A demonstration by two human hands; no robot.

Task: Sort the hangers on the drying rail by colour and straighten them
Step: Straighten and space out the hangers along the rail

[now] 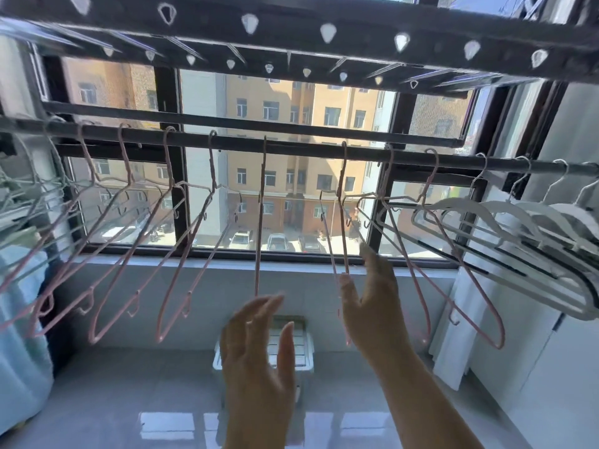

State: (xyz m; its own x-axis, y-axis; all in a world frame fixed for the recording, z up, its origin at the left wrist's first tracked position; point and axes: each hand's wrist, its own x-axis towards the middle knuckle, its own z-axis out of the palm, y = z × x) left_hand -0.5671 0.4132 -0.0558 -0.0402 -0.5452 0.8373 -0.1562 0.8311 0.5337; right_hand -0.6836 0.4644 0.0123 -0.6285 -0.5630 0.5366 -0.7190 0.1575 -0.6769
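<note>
1. Hangers [181,241] in pink dangle from the rail [291,145], just above my two raised grips.
2. My left grip [259,345] is released, fingers straight, just beneath the edge-on hanger [260,222].
3. My right grip [372,306] is released too, fingers up. The thumb is at the lower end of the next hanger [343,234]; I cannot tell if it touches.
4. Below my grips a white crate [307,350] sits on the floor.
5. Pink ones span the rail from the left to past the middle, most tilted. White hangers [525,218] bunch at the right end, and pale ones [19,202] at the far left.
6. Beyond the window [168,157] stand buildings [291,108] and parked cars [241,238].
</note>
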